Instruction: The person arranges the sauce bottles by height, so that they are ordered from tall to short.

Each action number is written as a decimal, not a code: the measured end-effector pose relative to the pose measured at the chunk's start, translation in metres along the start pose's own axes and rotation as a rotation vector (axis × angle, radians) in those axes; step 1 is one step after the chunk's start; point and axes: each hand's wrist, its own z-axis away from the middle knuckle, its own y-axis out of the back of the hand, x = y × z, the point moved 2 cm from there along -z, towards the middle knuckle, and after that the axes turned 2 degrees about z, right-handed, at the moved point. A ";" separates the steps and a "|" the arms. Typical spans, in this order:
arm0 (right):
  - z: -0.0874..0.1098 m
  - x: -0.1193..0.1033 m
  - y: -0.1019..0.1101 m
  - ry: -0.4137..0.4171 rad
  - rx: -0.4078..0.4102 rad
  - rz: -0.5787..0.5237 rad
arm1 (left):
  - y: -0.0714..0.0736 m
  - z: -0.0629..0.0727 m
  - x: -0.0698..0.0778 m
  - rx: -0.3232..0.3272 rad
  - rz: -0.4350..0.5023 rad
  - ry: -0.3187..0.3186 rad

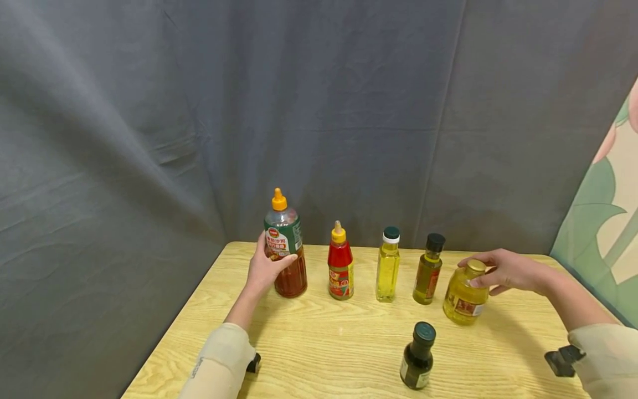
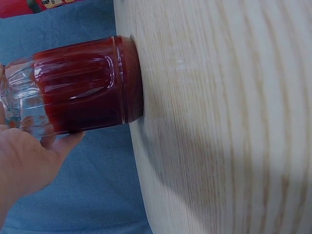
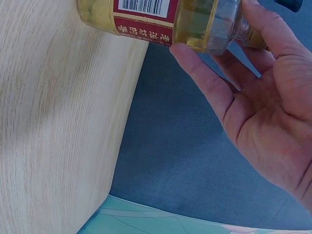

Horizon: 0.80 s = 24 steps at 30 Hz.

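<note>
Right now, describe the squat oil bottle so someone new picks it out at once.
Start at the wooden table and follow the row of bottles to the person's right. At that end, the right hand holds a squat bottle of yellow oil with a red label. Its gold cap sets it apart from the slimmer, black-capped bottle beside it.

Left of the red bottle [image 1: 341, 272], left hand [image 1: 264, 270] grips orange-capped bottle [image 1: 291, 280]. Right of the red bottle, in order: green-capped bottle [image 1: 387, 274], black-capped bottle [image 1: 427, 280], gold-capped bottle [image 1: 463, 303] held by right hand [image 1: 515, 270]. At red bottle's near right, dark bottle [image 1: 417, 361] upright.
</note>
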 end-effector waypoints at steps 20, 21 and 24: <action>-0.002 0.007 0.007 -0.030 0.065 0.007 | 0.000 0.000 -0.002 0.007 0.022 0.009; -0.002 0.008 0.007 -0.031 0.069 0.006 | 0.000 0.000 -0.002 0.006 0.023 0.008; -0.002 0.009 0.007 -0.028 0.076 0.005 | 0.000 0.001 -0.002 0.006 0.023 0.009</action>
